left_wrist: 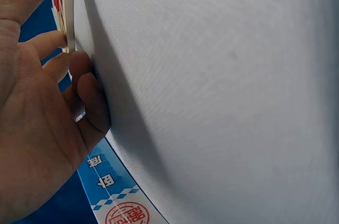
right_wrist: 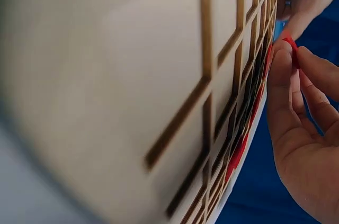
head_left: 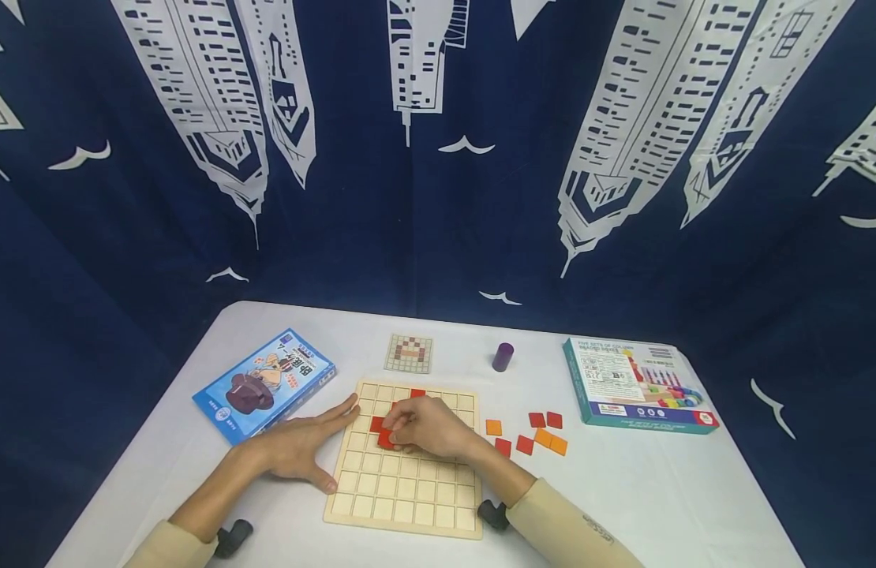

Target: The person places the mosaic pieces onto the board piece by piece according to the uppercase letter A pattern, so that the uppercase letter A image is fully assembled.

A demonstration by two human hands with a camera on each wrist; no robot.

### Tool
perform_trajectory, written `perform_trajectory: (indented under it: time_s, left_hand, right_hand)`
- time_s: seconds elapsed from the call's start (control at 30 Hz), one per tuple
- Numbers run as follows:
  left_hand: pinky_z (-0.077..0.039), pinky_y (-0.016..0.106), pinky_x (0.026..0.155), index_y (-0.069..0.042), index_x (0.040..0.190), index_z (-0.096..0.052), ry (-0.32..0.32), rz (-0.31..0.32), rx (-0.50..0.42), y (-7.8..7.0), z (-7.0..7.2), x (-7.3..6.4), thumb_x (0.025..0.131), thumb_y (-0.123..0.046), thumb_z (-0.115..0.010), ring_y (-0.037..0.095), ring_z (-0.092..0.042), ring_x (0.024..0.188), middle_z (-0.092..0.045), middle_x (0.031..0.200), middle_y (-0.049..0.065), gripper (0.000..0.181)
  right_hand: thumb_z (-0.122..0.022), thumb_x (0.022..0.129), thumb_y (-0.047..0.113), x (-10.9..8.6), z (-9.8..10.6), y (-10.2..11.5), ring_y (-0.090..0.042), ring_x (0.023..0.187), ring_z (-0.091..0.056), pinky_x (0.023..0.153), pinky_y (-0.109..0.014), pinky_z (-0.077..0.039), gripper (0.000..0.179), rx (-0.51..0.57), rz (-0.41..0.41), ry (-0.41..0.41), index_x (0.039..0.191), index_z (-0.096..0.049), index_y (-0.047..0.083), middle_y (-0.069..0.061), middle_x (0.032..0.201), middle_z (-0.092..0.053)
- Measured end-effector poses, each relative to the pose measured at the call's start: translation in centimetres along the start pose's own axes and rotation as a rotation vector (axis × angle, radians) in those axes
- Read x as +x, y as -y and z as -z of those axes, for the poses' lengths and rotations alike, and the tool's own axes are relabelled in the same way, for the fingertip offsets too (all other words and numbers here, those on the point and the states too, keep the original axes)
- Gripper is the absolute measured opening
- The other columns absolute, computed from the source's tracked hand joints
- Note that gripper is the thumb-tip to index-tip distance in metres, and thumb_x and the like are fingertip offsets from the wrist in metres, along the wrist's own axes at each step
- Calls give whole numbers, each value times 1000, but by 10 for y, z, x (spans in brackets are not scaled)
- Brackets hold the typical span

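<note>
A wooden grid board (head_left: 383,507) of square cells lies at the middle of the white table. Between thumb and fingertip, my right hand (head_left: 432,431) pinches a red square tile (right_wrist: 292,52) over the board's upper-left part. Other red tiles (head_left: 376,424) sit in cells around it, partly hidden by that hand. At the board's left edge, my left hand (head_left: 296,450) touches the frame with spread, fairly straight fingers. In the left wrist view the palm (left_wrist: 39,113) faces the camera and holds nothing.
Right of the board lie several loose red tiles (head_left: 525,445) and orange tiles (head_left: 493,427). Behind it are a pattern card (head_left: 409,353) and a purple cylinder (head_left: 503,357). A blue box (head_left: 267,383) lies left, a teal-edged box (head_left: 637,383) right.
</note>
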State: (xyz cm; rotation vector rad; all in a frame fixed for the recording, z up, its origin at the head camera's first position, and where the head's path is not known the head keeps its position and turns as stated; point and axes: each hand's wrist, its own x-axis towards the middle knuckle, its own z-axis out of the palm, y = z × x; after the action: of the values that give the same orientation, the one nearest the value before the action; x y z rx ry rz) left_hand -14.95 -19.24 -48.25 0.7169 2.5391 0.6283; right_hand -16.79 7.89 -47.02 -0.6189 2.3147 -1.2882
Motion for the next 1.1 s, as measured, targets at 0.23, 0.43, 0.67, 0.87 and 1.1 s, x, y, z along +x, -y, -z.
perform_trajectory:
  time_s: [0.23,0.43,0.67,0.87,1.1]
  left_hand:
    - [-39,65,107,-19,161,-27,3,-8,-8,0,0,-1,62,-62,-86,40,-33,147,-7,170,-1,123]
    - [-38,66,108,-19,161,-26,4,-12,-11,0,0,-2,62,-62,-85,41,-33,146,-7,170,0,123]
    - [-38,64,109,-19,161,-26,3,-21,-10,0,2,-2,62,-61,-86,40,-33,147,-8,170,0,123]
    - [-37,64,109,-18,161,-25,5,-21,-11,-1,2,-2,63,-61,-86,41,-32,147,-7,170,0,123]
    - [-37,62,110,-19,161,-24,7,-14,-12,0,2,-2,63,-62,-85,40,-32,147,-7,170,0,124]
  right_hand:
    - [-76,87,7,8,-10,4,-1,70,-59,69,-19,-51,14,-169,62,-7,97,-76,18,11,76,-67]
    - [-77,86,7,12,-14,7,0,69,-57,65,-17,-50,14,-275,86,-11,93,-74,19,13,75,-64]
    - [-78,86,9,15,-19,10,0,63,-53,59,-16,-47,13,-330,80,-7,89,-71,19,12,72,-62]
    - [-77,88,10,16,-17,14,-1,66,-53,63,-17,-47,9,-393,114,3,87,-72,18,12,71,-60]
    - [-76,88,9,18,-18,15,-2,65,-52,61,-16,-46,7,-428,130,12,88,-74,15,12,69,-58]
